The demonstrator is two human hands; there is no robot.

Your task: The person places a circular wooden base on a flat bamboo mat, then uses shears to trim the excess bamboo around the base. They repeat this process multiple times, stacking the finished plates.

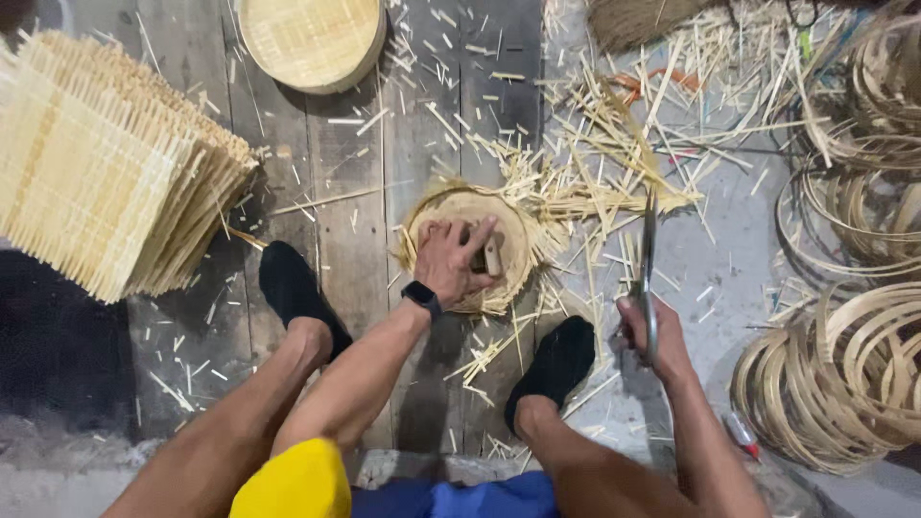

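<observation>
My left hand (453, 259) presses down on a round woven bamboo piece (513, 245) that lies on the wooden floor between my feet, with frayed strips sticking out around its edge. A black watch sits on that wrist. My right hand (649, 334) grips a pair of long scissors (649, 251), blades pointing away from me, to the right of the round piece and apart from it. Both feet wear black socks, one (291, 286) left of the piece and one (557, 360) right of it.
A tall stack of square woven bamboo mats (106, 168) lies at the left. A finished round basket (312, 40) sits at the top. Coiled bamboo hoops (844, 374) pile up at the right. Cut bamboo slivers (614, 144) litter the floor.
</observation>
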